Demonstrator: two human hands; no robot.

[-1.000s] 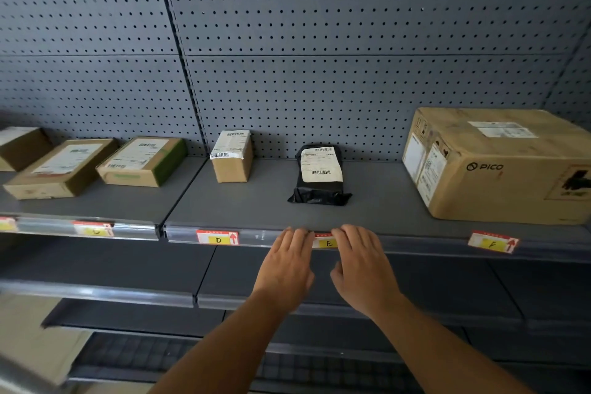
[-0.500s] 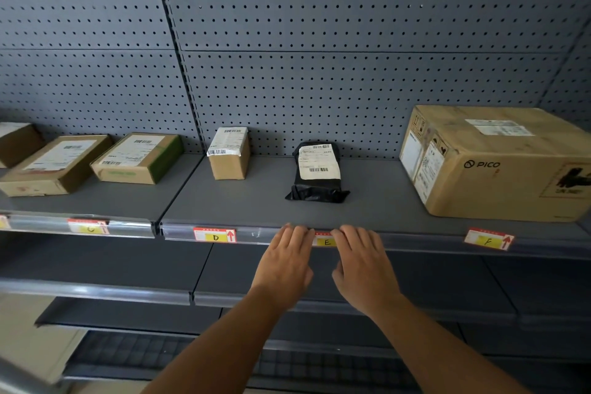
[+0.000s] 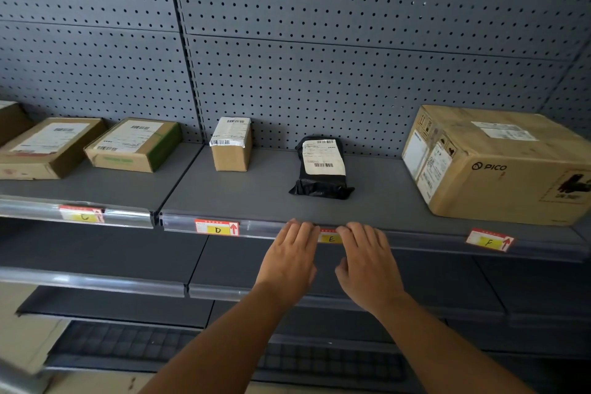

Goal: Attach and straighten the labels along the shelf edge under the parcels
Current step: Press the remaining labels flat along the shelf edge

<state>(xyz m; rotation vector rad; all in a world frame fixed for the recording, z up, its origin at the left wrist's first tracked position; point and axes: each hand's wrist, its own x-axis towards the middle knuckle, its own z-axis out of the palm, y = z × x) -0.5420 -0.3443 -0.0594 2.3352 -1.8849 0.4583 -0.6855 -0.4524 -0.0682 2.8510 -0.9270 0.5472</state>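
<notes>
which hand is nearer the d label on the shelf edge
Left. The left hand rests on the shelf edge just right of the D label, its fingers covering the E label's left end. The right hand is beyond the E label, farther from D.

- At twelve o'clock we face a grey pegboard wall (image 3: 351,9), split by an upright seam.
- Toward six o'clock we see lower shelves (image 3: 96,253), dark and bare.
- At seven o'clock we glimpse pale floor (image 3: 35,339).
</notes>
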